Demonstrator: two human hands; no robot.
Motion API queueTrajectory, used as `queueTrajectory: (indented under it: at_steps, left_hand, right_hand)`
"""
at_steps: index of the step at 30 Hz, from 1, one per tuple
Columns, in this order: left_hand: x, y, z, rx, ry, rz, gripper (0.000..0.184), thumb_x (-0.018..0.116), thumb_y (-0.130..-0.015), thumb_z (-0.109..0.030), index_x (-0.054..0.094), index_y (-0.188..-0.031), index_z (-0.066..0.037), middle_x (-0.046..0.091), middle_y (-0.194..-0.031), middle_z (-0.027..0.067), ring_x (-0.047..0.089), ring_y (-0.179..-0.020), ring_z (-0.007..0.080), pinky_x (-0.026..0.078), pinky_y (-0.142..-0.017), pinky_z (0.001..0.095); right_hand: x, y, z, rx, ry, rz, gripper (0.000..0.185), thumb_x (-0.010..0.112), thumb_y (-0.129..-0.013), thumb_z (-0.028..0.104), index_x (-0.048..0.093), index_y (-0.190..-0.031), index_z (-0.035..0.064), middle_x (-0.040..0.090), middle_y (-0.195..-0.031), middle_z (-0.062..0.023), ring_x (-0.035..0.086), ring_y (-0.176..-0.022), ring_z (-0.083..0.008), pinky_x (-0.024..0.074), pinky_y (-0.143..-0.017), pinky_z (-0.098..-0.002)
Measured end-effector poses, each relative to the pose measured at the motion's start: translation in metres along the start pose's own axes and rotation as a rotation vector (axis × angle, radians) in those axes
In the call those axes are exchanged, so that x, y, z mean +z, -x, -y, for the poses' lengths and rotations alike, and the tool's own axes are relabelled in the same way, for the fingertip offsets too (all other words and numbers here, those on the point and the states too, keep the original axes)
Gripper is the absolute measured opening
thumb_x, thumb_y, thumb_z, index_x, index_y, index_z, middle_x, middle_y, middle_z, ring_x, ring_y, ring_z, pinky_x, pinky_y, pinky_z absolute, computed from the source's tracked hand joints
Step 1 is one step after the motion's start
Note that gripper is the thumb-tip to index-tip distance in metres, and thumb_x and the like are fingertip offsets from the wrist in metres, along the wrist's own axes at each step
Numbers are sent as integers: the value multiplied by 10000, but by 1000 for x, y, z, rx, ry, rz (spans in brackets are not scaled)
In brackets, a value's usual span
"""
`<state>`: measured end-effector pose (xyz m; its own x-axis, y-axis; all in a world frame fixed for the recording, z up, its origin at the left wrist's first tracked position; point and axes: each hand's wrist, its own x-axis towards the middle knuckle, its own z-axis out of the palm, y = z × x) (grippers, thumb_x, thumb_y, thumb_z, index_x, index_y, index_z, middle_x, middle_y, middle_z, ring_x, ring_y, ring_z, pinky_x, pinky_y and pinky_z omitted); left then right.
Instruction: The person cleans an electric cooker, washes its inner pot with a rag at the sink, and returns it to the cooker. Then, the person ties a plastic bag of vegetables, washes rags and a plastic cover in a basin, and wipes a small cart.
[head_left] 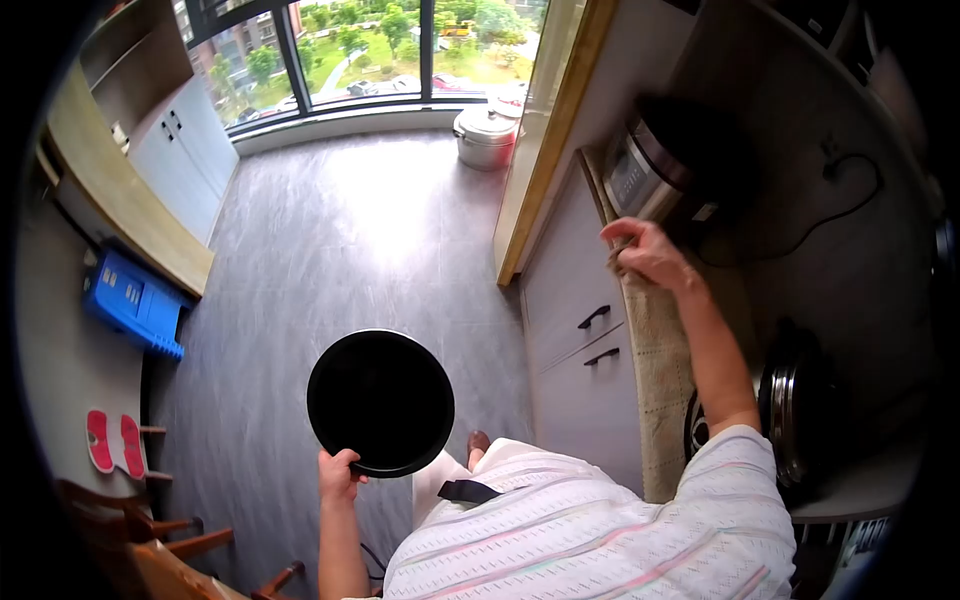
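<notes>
My left hand (341, 476) is closed on the rim of a round, black inner pot (381, 400), with the thumb over the edge. The pot hangs above the floor, its mouth facing me; its inside is too dark to make out. On the right, my right hand (655, 256) reaches over the counter edge, fingers curled around a bunched brownish cloth (622, 264). Below that hand, a beige woven cover (662, 390) drapes along the counter front. Just beyond it stands a rice cooker-like appliance (640, 170) with a button panel.
Grey cabinets (575, 300) with black handles stand under the counter. A silver lidded pot (486, 135) sits on the floor by the window. Along the left are a blue plastic case (138, 298), a white cabinet (185, 150) and wooden chair legs (200, 542). A cord (850, 215) runs along the right wall.
</notes>
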<state>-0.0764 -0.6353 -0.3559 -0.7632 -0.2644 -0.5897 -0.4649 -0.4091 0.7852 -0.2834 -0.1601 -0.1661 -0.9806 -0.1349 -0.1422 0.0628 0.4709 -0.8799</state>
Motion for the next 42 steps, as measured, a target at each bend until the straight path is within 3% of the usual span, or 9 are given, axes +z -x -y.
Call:
queueTrajectory:
  at_steps: [3, 7, 12, 24, 31, 35, 37, 39, 42]
  left_hand:
    - [17, -43, -35, 3, -12, 96, 298, 462, -632, 65, 490, -929, 54, 552, -663, 106, 517, -400, 196, 397, -263, 260]
    - [49, -123, -78, 6, -122, 186, 325, 454, -633, 65, 474, -957, 45, 556, -673, 104, 532, -416, 194, 396, -262, 258]
    - [111, -221, -139, -38, -250, 344, 372, 451, -629, 68, 462, -997, 19, 559, -702, 115, 511, -397, 190, 397, -267, 257]
    - [300, -319, -197, -146, -409, 657, 345, 448, -649, 74, 473, -985, 3, 548, -669, 95, 497, -387, 178, 392, -276, 260]
    - [372, -293, -226, -114, -379, 765, 252, 468, -681, 66, 507, -927, 30, 557, -645, 92, 501, -382, 176, 394, -283, 270]
    - [406, -268, -254, -31, -296, 858, 104, 471, -697, 67, 553, -758, 52, 572, -574, 100, 509, -348, 185, 397, -272, 259]
    - [428, -252, -270, -15, -244, 869, 92, 474, -705, 59, 553, -751, 54, 569, -569, 105, 506, -344, 186, 397, -272, 261]
    - [448, -250, -282, 39, -252, 888, 93, 460, -731, 32, 549, -747, 53, 569, -564, 112, 489, -313, 191, 386, -256, 254]
    - [491, -228, -307, 175, -253, 911, 101, 479, -777, -20, 538, -823, 48, 566, -566, 104, 488, -308, 178, 385, -246, 237]
  right_hand:
    - [-74, -39, 8, -182, 693, -391, 539, 594, -691, 141, 486, -1212, 58, 586, -969, -160, 607, -705, -239, 515, -639, -340]
    - [-119, -77, 42, 258, 1208, -516, 815, 688, -656, 413, 342, -1334, 121, 499, -1170, -179, 540, -1009, -325, 460, -844, -402]
    - [-143, -121, 48, 641, 1229, -360, 970, 727, -589, 511, 296, -1366, 123, 438, -1260, -164, 451, -1151, -322, 410, -933, -387]
    - [-156, -150, 64, 634, 1254, -78, 914, 734, -561, 460, 399, -1279, 5, 508, -1065, -134, 531, -976, -286, 461, -794, -362]
    - [-172, -128, 50, 470, 1178, -248, 912, 722, -558, 484, 417, -1267, -2, 523, -999, -131, 549, -882, -283, 457, -758, -355]
    - [-224, -100, 81, 328, 991, -404, 762, 773, -621, 363, 470, -1250, 57, 548, -1022, -82, 563, -835, -180, 454, -692, -303]
    - [-263, -79, 83, 75, 891, -564, 646, 764, -683, 294, 499, -1232, 82, 583, -1042, -59, 561, -835, -127, 450, -697, -276]
    - [-284, -63, 113, 239, 814, -654, 611, 718, -691, 446, 568, -1157, 82, 638, -955, -91, 602, -828, -177, 479, -717, -302]
    - [-342, -44, 95, 212, 868, -789, 449, 634, -803, 396, 602, -1106, 66, 645, -930, -60, 587, -866, -125, 448, -783, -274]
